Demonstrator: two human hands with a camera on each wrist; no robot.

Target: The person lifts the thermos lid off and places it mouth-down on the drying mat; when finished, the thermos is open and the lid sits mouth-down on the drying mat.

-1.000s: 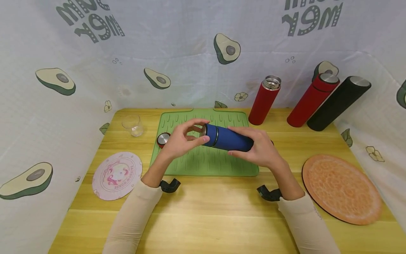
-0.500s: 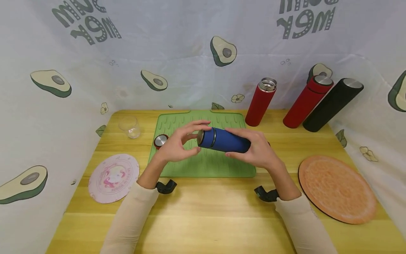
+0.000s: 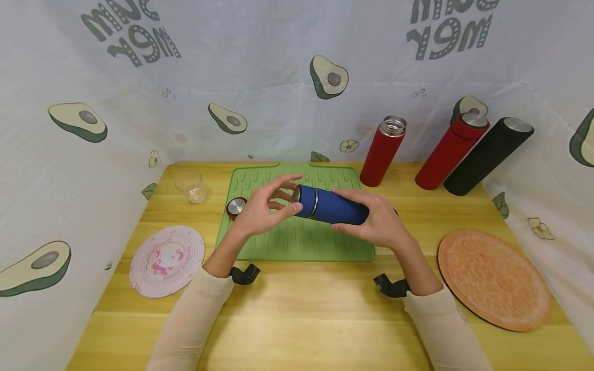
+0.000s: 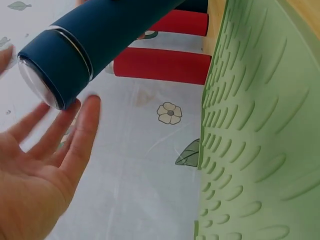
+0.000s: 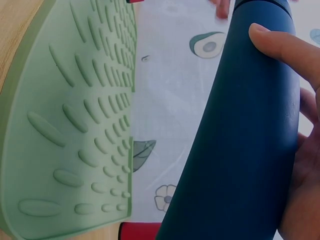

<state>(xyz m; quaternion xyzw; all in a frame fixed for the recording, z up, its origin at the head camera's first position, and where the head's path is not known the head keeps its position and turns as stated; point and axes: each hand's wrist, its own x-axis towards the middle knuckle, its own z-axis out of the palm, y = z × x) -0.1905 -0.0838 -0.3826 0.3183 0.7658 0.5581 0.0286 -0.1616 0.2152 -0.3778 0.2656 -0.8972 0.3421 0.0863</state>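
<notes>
A blue thermos flask [image 3: 336,206] is held tilted on its side above the green ridged mat [image 3: 301,247], its cap end to the left. My right hand [image 3: 378,219] grips its body near the base; in the right wrist view the thumb lies along the blue flask [image 5: 240,130]. My left hand [image 3: 262,211] is at the capped end with fingers spread and fairly straight. In the left wrist view, fingertips of the left hand [image 4: 42,170] reach the rim of the silver-topped cap [image 4: 55,70]; whether they press it I cannot tell.
A red-rimmed lid [image 3: 236,206] lies on the mat's left. An uncapped red flask [image 3: 382,152], a capped red flask [image 3: 450,152] and a black flask [image 3: 487,157] stand at the back right. A glass [image 3: 192,188], a pink round mat [image 3: 167,262] and an orange round mat [image 3: 494,281] flank them.
The left fingers and thumb came away from the cap half a second ago, and the thumb is now back by its edge. The right hand's grip on the flask stays the same.
</notes>
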